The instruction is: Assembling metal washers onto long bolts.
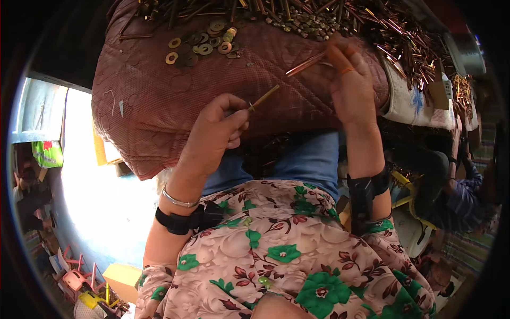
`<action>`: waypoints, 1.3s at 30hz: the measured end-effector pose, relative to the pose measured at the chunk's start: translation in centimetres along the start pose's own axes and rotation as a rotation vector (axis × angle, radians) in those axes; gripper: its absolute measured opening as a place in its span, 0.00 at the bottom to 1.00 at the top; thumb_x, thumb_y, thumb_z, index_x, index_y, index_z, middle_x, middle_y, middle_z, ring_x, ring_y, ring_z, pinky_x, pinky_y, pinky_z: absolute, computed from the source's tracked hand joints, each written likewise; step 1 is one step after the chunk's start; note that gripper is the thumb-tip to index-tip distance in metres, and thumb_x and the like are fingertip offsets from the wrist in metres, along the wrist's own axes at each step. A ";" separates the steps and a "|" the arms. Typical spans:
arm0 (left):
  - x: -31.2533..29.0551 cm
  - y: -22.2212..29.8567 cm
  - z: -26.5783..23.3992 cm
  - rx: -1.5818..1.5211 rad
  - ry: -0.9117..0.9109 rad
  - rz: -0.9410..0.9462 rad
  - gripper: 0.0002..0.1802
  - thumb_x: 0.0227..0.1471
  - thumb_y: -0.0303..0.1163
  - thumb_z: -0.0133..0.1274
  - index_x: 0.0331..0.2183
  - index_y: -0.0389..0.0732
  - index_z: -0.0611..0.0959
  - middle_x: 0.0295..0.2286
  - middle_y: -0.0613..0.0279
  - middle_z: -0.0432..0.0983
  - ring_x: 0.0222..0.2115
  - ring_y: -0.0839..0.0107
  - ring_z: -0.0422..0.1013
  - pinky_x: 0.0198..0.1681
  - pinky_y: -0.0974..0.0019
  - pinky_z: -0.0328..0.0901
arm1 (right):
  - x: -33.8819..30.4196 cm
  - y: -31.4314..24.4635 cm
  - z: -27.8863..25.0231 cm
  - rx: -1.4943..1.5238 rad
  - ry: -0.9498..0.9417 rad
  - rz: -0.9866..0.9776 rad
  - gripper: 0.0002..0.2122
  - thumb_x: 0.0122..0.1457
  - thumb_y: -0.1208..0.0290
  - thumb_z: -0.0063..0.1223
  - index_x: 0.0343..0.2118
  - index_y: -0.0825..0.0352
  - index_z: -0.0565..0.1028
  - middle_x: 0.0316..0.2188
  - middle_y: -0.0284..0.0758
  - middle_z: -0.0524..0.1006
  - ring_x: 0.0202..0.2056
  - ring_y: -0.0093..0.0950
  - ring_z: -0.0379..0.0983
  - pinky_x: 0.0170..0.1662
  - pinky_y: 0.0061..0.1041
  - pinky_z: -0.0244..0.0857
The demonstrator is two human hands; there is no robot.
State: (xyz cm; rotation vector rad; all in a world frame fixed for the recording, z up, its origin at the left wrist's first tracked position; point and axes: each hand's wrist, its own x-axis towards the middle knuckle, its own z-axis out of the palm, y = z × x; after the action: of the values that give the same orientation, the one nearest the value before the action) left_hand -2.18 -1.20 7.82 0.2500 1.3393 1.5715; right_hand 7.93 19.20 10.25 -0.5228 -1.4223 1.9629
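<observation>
left hand (217, 126) pinches a brass-coloured rod (266, 95) between thumb and fingers; right hand (351, 72) grasps coppery rods (307, 64), count unclear, blurred. progress guess: early, rods picked up, no joining evident; can't tell if a small part sits on the left one by the fingertips. left to do, probably: loose washers (228, 38) beyond left fingers, nuts (313, 26) and rod heap (411, 50) beyond right fingers. left rod's long axis slants up-right from the fingers; right ones slant down-left, tips near, apart.
</observation>
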 end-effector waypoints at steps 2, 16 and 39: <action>0.1 -0.1 0.0 -0.024 -0.014 0.030 0.06 0.52 0.26 0.47 0.34 0.37 0.72 0.22 0.67 0.66 0.18 0.86 0.56 0.19 0.83 0.52 | -0.4 0.5 0.0 -0.005 -0.016 0.104 0.09 0.59 0.73 0.45 0.38 0.72 0.66 0.30 0.36 0.70 0.30 0.30 0.75 0.36 0.29 0.74; 0.6 -0.2 2.4 -0.051 0.031 0.056 0.13 0.55 0.38 0.46 0.38 0.39 0.70 0.24 0.69 0.65 0.22 0.84 0.58 0.21 0.79 0.56 | -2.9 2.7 3.0 -0.168 -0.116 0.328 0.08 0.56 0.73 0.51 0.36 0.69 0.71 0.29 0.30 0.73 0.30 0.19 0.70 0.34 0.18 0.66; 2.9 -1.3 1.3 -0.118 -0.078 -0.048 0.08 0.54 0.30 0.48 0.33 0.35 0.72 0.21 0.70 0.64 0.18 0.87 0.57 0.17 0.83 0.51 | 8.7 4.8 -1.5 -1.532 0.120 -0.374 0.11 0.50 0.65 0.53 0.31 0.68 0.70 0.34 0.44 0.72 0.35 0.44 0.72 0.37 0.39 0.66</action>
State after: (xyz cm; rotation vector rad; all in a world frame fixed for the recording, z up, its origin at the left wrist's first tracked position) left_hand -1.96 1.70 5.96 0.2029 1.1798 1.5777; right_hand 1.44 25.35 5.75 -0.8546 -2.4905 0.2391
